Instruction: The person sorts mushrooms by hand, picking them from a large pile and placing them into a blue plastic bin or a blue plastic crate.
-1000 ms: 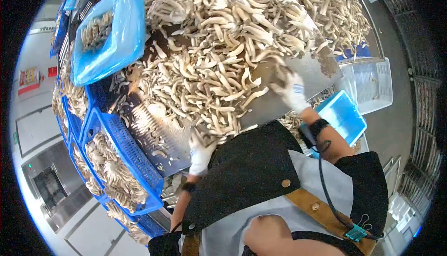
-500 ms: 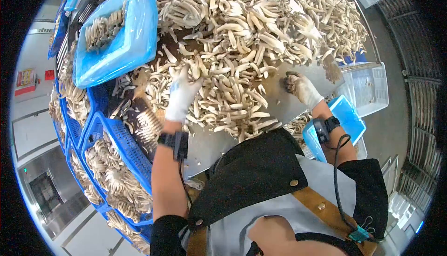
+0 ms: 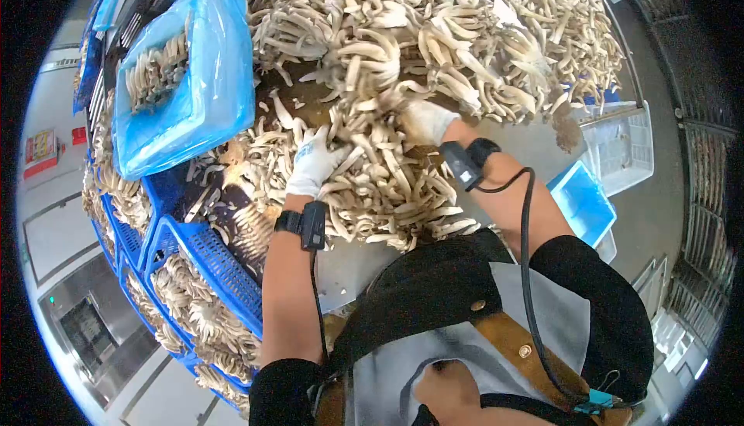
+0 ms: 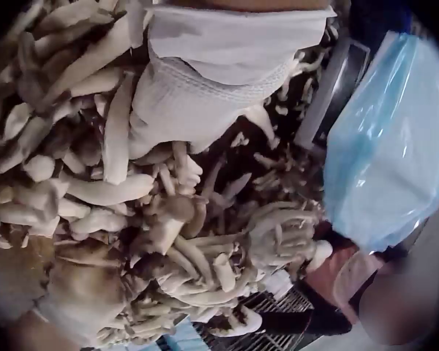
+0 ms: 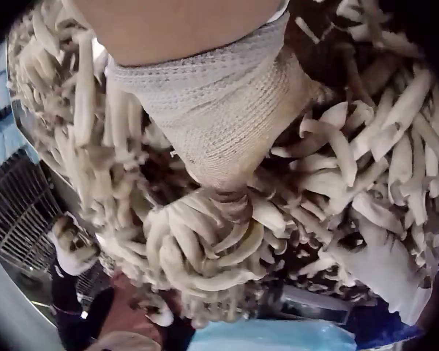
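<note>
Long pale mushrooms (image 3: pixel 387 162) lie in a wide heap on a metal table. My gloved left hand (image 3: pixel 314 166) rests at the heap's left part, thumb spread from the fingers; in the left wrist view the glove (image 4: pixel 205 102) hides its fingertips. My gloved right hand (image 3: pixel 428 120) reaches into the middle of the heap, its fingers blurred. At its fingertips is a fanned mushroom cluster (image 3: pixel 376 58). From the right wrist view, the glove (image 5: pixel 227 117) narrows onto the base of this cluster (image 5: pixel 194 241), and the fingers look curled round it.
A blue plastic-lined tray (image 3: pixel 225 77) with mushrooms in rows stands at the left. Blue baskets (image 3: pixel 225 271) of mushroom clusters line the lower left. A light-blue bin (image 3: pixel 585 201) and a white crate (image 3: pixel 620 147) stand right. Another person's gloved hand (image 5: pixel 73 248) shows across the table.
My right hand has moved left from the bare metal into the heap, to the cluster. The left hand went up from the table's near edge onto the heap, then shifted slightly down and right.
</note>
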Demonstrator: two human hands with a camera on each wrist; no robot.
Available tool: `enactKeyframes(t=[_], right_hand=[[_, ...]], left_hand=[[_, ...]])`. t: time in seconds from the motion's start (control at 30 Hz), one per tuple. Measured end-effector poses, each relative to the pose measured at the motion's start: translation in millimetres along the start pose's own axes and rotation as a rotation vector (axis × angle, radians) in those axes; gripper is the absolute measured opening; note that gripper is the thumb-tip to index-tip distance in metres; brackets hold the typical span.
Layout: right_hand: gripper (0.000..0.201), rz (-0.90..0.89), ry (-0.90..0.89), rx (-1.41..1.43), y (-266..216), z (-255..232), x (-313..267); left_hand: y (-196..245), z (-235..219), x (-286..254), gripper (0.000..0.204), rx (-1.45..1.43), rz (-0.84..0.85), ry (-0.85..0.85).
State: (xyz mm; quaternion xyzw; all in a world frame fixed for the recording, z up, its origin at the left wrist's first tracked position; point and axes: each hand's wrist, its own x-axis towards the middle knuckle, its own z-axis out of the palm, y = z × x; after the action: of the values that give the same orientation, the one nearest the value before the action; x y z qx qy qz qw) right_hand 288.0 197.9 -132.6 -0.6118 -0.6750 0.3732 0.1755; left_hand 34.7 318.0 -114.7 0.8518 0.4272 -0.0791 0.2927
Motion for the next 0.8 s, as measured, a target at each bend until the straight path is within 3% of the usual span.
enactKeyframes(t=[0.03,0.1,0.13,0.17,0.2,0.23,0.3,0.33,0.37,0.4,0.47,0.53,0.57,0.6,0.63,0.7,0.73,0.77,0.8], right_hand=[[0.062,-0.156,0.178,0.121,-14,14,13],[0.048,-0.070,-0.006,0.379,-54,25,35],[0.042,-0.178,0.082,0.243,-59,40,44],[0.037,-0.285,0.167,0.102,-60,61,55],[0.029,-0.149,0.010,0.402,-72,65,59],[0.026,0.027,-0.099,0.688,-85,68,63],[0.032,0.109,-0.178,0.493,-108,41,36],[0.030,-0.047,0.006,0.549,-89,73,38],[0.043,0.216,-0.401,0.612,-121,8,3],[0.046,0.213,-0.383,0.515,-114,3,-17],[0.050,-0.087,-0.333,0.325,-75,1,-48],[0.052,-0.134,-0.340,0.186,-60,-24,-54],[0.052,0.110,-0.378,0.137,-77,-57,-58],[0.052,0.236,-0.361,0.108,-87,-68,-52],[0.053,0.200,-0.235,0.031,-83,-62,-42],[0.058,0.270,-0.129,0.134,-86,-26,-16],[0.057,0.214,-0.120,0.056,-84,6,-11],[0.057,0.158,-0.106,-0.024,-81,37,-11],[0.057,0.033,-0.163,0.110,-81,55,-15]], left_hand=[[-5,-5,-9,0.074,-0.046,-0.049,-0.029],[-27,-4,-27,0.065,-0.027,-0.145,0.030],[-63,15,-29,0.064,-0.396,-0.113,0.051],[-68,15,-37,0.069,-0.607,-0.161,0.035],[-59,7,-46,0.080,-0.816,-0.214,0.030],[-47,3,-56,0.080,-0.825,-0.197,0.028],[-9,-12,-75,0.080,-0.851,-0.153,0.019],[-9,-10,-84,0.082,-0.358,0.093,0.102],[13,-8,-98,0.076,-0.392,0.068,0.143],[38,-18,-113,0.078,-0.195,0.087,0.120],[51,-20,-145,0.083,0.149,0.129,0.151],[34,-17,-162,0.083,0.060,-0.066,0.181],[24,-17,-166,0.084,0.019,-0.161,0.197],[14,-16,-163,0.086,-0.102,-0.180,0.216],[11,-10,-153,0.087,-0.090,-0.132,0.173],[10,2,-128,0.089,-0.064,-0.043,0.090],[15,20,-122,0.090,0.151,-0.009,0.131],[31,22,-123,0.078,0.241,0.107,0.196],[51,14,-125,0.073,0.116,0.070,0.036]])
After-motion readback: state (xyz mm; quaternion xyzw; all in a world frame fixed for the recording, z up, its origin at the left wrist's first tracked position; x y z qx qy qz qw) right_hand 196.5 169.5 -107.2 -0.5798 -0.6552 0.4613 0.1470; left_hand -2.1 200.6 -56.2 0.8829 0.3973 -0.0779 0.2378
